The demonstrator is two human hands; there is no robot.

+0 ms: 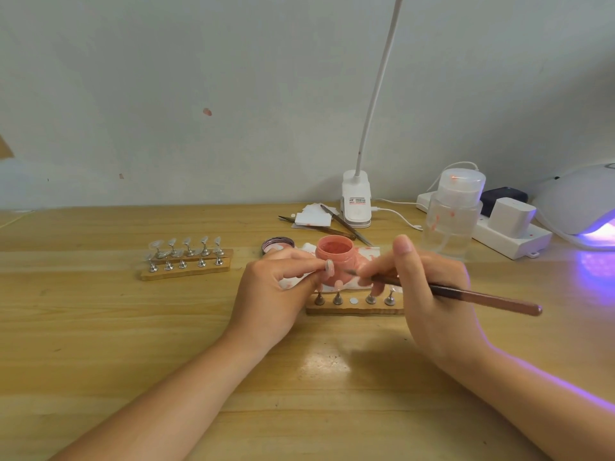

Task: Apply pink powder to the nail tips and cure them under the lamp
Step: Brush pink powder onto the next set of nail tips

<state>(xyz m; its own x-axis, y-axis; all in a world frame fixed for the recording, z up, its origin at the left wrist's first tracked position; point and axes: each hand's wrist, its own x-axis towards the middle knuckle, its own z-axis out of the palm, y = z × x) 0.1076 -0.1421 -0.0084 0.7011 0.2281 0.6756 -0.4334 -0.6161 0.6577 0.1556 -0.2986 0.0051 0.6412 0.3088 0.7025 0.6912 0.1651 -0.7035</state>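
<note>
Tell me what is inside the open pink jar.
The jar holds pink powder, visible through its open mouth. How deep it goes cannot be seen; the left hand covers part of the jar's front.

At a wooden table point(100, 327), my left hand point(273, 294) pinches a single nail tip point(329, 266) in front of an open jar of pink powder point(334, 257), while my right hand point(429, 287) grips a brown brush point(466, 294), its blurred tip close to the nail. A wooden stand point(354, 307) with metal pegs lies just below my hands, and a second stand point(186, 261) of clear tips sits to the left. The curing lamp point(582, 204) glows purple at far right, beside a power strip point(509, 234)
</note>
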